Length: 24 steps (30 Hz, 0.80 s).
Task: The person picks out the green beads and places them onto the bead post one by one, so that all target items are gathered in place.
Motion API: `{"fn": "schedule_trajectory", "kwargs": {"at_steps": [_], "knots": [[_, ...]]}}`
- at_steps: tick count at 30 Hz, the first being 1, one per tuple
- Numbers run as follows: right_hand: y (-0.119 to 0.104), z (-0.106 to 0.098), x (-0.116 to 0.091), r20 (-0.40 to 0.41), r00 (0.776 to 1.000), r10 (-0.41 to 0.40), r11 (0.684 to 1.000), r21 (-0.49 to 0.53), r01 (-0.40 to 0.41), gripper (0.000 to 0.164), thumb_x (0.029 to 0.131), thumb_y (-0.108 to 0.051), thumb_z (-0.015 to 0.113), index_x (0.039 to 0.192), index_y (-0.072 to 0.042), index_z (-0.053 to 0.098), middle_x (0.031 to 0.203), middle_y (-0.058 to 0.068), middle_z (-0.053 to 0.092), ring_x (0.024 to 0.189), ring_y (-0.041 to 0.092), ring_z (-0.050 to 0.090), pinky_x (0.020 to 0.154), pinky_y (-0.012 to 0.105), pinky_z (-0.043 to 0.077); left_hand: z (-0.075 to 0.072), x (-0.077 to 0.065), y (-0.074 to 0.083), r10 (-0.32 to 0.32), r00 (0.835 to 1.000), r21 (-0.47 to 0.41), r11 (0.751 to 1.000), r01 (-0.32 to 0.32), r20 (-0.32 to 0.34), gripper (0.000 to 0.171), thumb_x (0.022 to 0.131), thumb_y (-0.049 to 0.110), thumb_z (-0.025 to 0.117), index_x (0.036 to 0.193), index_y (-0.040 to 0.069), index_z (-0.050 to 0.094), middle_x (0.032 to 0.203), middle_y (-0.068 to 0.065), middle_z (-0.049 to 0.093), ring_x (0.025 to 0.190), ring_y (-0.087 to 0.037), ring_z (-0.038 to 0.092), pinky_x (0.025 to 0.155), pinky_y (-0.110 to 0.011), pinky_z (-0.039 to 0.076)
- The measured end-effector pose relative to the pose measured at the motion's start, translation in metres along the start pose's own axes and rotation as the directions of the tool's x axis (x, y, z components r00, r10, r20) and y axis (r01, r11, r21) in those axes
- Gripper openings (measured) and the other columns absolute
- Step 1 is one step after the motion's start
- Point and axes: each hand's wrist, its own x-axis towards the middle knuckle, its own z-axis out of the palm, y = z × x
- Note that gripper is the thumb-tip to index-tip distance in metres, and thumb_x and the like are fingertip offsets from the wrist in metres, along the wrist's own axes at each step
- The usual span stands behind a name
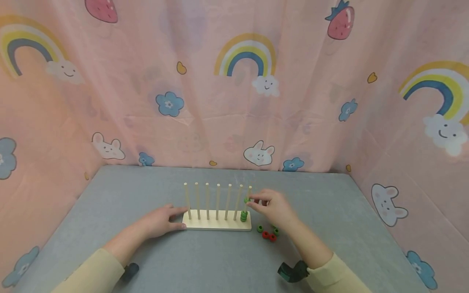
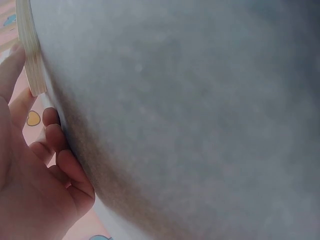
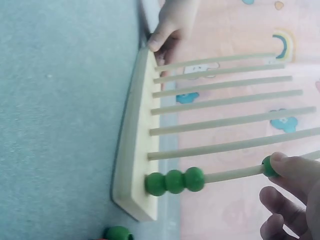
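A pale wooden peg board [image 1: 216, 225] with a row of upright pegs stands on the table. The left hand [image 1: 159, 221] holds its left end, thumb at the front edge and a finger farther back; the left wrist view shows only that end of the wood [image 2: 32, 60]. Between thumb and finger, the right hand [image 1: 275, 207] pinches a green bead [image 3: 268, 167], which is threaded on the upper part of the rightmost peg. Lower on this peg, three green beads [image 3: 174, 181] are stacked against the base. The other pegs carry no beads.
Loose green beads [image 1: 260, 228] and red beads [image 1: 272, 237] lie right of the board, one partly hidden by the right forearm. Dark wrist devices [image 1: 293, 272] sit by both sleeves. A pink patterned curtain [image 1: 304, 122] surrounds the grey table [image 1: 205, 260].
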Motion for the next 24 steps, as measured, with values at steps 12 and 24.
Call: {"fn": "schedule_trajectory", "kwargs": {"at_steps": [12, 24], "knots": [[0.02, 0.024, -0.001, 0.076, 0.996, 0.052, 0.996, -0.078, -0.046, 0.013, 0.088, -0.028, 0.077, 0.099, -0.021, 0.08, 0.085, -0.012, 0.061, 0.074, 0.012, 0.05, 0.059, 0.029, 0.043, -0.001, 0.0, 0.002, -0.005, 1.0, -0.001, 1.0, 0.005, 0.004, 0.068, 0.083, 0.057, 0.073, 0.142, 0.028, 0.057, 0.098, 0.001, 0.053, 0.084, -0.016, 0.052, 0.077, -0.045, 0.045], [0.025, 0.026, -0.001, 0.096, 0.993, 0.065, 0.997, -0.036, -0.062, 0.026, 0.089, -0.026, 0.076, 0.114, -0.018, 0.076, 0.086, -0.012, 0.062, 0.073, 0.012, 0.052, 0.055, 0.03, 0.043, -0.002, -0.001, 0.002, -0.006, 1.0, 0.001, 1.0, 0.006, 0.009, 0.067, 0.084, 0.056, 0.072, 0.142, 0.028, 0.056, 0.096, 0.001, 0.052, 0.082, -0.017, 0.05, 0.073, -0.042, 0.044]]}}
